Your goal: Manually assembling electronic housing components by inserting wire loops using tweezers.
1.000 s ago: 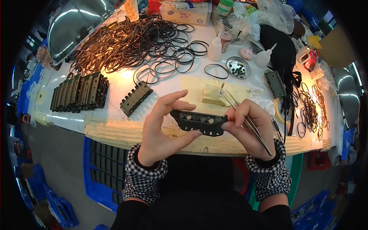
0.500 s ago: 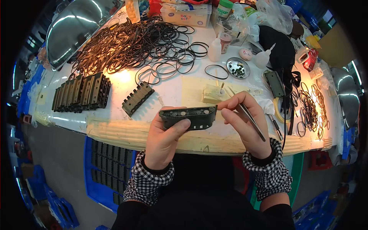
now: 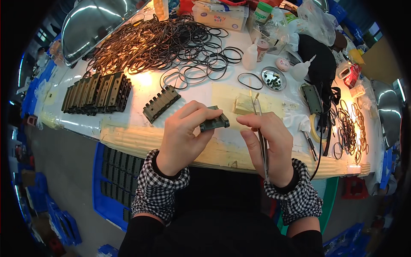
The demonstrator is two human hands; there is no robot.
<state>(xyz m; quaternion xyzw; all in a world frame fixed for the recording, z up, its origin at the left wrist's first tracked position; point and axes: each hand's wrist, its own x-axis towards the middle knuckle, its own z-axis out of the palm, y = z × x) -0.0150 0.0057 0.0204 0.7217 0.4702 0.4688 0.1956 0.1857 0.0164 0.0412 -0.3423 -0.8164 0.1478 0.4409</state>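
Observation:
My left hand (image 3: 182, 139) is closed on a dark green plastic housing (image 3: 215, 124), gripping it from the left and above, so part of it is hidden. In my right hand (image 3: 275, 145) a pair of metal tweezers (image 3: 257, 109) points away from me, with thumb and forefinger stretched toward the housing but apart from it. A cream block (image 3: 243, 105) lies just beyond the tweezers. Left of it rests a single olive-brown piece with stubs (image 3: 162, 104) along one side. Further left, several similar pieces (image 3: 97, 93) stand packed in a row.
A heap of thin black bands (image 3: 145, 45) covers the far left. Near a white squeeze bottle (image 3: 249, 58) sits a round metal dish (image 3: 279, 88) holding small dark bits. Another green housing (image 3: 312, 97) lies at right. Below the table edge is a blue crate (image 3: 97, 188) with dark parts.
My left hand has turned over and now grips the housing from above, tilting it end-on. The right hand has drawn slightly down, and its tweezers now point away from me. The view has shifted slightly.

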